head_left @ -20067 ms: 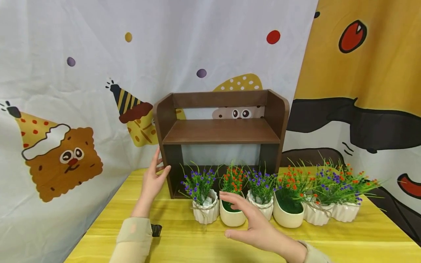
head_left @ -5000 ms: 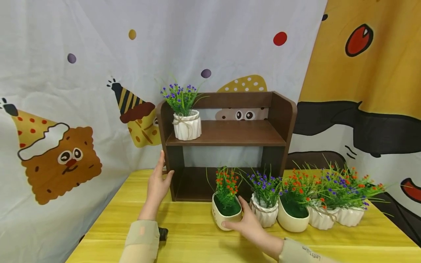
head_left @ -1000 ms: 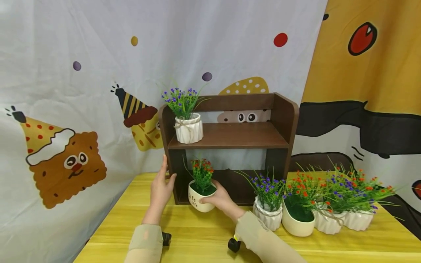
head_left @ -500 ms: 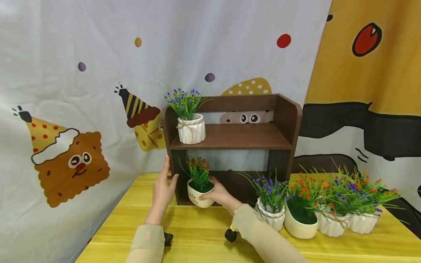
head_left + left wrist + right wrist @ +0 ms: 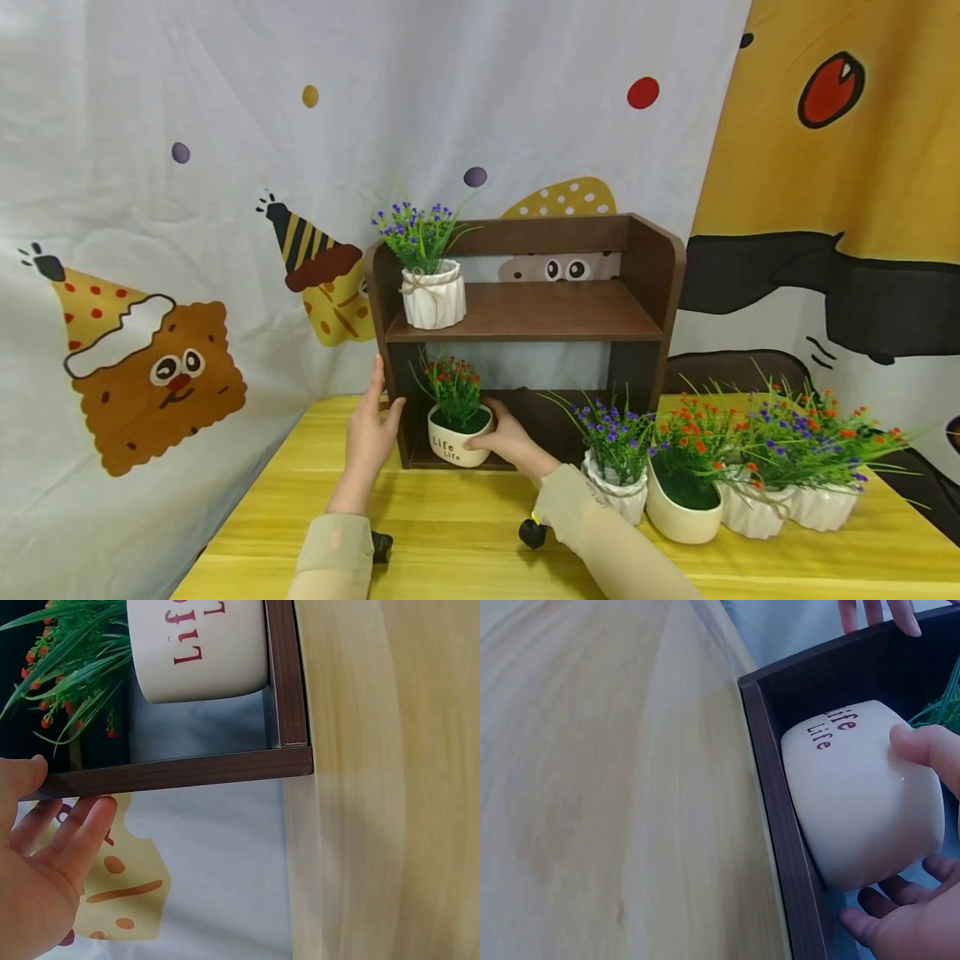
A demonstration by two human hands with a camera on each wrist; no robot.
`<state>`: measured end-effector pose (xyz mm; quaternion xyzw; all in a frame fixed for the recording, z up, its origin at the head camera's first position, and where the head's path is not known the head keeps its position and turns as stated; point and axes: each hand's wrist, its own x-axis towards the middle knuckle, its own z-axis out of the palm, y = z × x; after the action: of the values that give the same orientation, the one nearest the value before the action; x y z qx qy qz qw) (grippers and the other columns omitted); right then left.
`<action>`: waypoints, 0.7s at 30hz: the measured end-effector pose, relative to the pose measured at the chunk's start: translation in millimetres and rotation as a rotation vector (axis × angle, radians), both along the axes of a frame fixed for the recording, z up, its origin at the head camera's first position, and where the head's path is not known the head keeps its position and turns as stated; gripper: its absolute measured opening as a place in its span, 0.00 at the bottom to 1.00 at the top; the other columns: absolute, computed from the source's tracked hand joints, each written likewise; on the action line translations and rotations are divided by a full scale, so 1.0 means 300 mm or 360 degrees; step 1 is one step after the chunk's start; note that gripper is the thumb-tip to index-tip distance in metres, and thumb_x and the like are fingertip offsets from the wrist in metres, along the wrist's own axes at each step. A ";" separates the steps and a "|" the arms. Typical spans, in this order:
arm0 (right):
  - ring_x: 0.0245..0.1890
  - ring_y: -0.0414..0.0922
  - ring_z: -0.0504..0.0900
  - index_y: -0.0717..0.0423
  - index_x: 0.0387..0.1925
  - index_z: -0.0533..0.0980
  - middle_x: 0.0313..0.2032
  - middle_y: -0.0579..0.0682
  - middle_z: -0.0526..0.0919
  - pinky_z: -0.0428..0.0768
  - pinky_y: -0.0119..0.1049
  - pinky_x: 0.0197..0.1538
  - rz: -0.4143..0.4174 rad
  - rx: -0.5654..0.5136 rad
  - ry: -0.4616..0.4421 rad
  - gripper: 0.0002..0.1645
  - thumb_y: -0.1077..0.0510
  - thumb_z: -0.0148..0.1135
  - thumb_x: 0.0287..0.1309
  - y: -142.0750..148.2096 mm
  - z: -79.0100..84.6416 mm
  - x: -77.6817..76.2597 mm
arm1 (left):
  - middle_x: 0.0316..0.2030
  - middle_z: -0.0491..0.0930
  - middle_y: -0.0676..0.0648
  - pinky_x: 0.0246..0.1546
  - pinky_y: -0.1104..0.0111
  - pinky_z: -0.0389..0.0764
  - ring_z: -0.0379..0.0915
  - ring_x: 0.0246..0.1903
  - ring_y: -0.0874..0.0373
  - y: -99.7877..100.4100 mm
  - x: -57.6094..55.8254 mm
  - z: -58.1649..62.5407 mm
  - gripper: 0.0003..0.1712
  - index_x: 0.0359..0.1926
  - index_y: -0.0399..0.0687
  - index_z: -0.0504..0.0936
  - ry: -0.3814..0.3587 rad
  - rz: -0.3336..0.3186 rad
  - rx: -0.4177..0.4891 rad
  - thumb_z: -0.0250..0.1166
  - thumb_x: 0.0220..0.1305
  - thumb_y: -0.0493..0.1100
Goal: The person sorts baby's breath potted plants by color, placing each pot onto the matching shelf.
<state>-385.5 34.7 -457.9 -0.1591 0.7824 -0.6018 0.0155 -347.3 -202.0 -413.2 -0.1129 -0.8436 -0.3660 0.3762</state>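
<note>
My right hand [image 5: 512,437] grips a cream oval flowerpot [image 5: 448,443] with "Life" lettering, thumb on the near side and fingers round its right end. Red artificial flowers [image 5: 452,382] and green grass rise from it. The pot is at the left of the lower compartment of a dark brown two-tier shelf [image 5: 525,312]; in the right wrist view its base is right by the shelf's front lip [image 5: 784,832]. My left hand [image 5: 371,437] touches the shelf's left side panel [image 5: 180,771], fingers extended along the outside and thumb at the front edge.
A white ribbed pot [image 5: 435,296] of purple flowers stands on the upper tier's left. Several more flowerpots line the wooden table [image 5: 450,533] at right, beginning with a white purple-flowered one [image 5: 618,492] before the shelf's right end. A cartoon-printed curtain [image 5: 225,75] hangs behind.
Over the last second the right hand has moved the cream pot deeper into the lower compartment and set it lower and more upright. Left hand stays against the side panel.
</note>
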 end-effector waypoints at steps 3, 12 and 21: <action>0.63 0.62 0.66 0.67 0.72 0.52 0.65 0.68 0.62 0.69 0.55 0.60 -0.0056 -0.0026 -0.0038 0.57 0.62 0.75 0.45 0.015 0.000 -0.009 | 0.56 0.75 0.32 0.43 0.46 0.77 0.78 0.45 0.38 0.000 0.000 0.002 0.49 0.77 0.60 0.49 -0.0022 -0.0001 -0.0005 0.66 0.63 0.36; 0.60 0.63 0.68 0.70 0.70 0.53 0.62 0.70 0.65 0.71 0.54 0.59 -0.0140 -0.0166 -0.0137 0.49 0.65 0.67 0.51 0.026 0.004 -0.016 | 0.54 0.77 0.32 0.42 0.47 0.78 0.80 0.42 0.39 -0.002 -0.001 -0.007 0.50 0.77 0.59 0.50 0.0047 0.0004 -0.0010 0.68 0.61 0.34; 0.66 0.63 0.62 0.69 0.70 0.57 0.66 0.68 0.62 0.64 0.57 0.63 -0.0104 -0.0265 -0.0149 0.37 0.56 0.56 0.67 -0.002 -0.013 -0.030 | 0.58 0.75 0.34 0.42 0.50 0.80 0.79 0.44 0.40 0.003 -0.006 -0.008 0.51 0.77 0.60 0.49 0.0057 -0.0003 -0.0011 0.67 0.61 0.33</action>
<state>-394.4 34.2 -461.8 -0.1058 0.7329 -0.6717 0.0191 -349.0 -201.2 -415.5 -0.1217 -0.8380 -0.3614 0.3904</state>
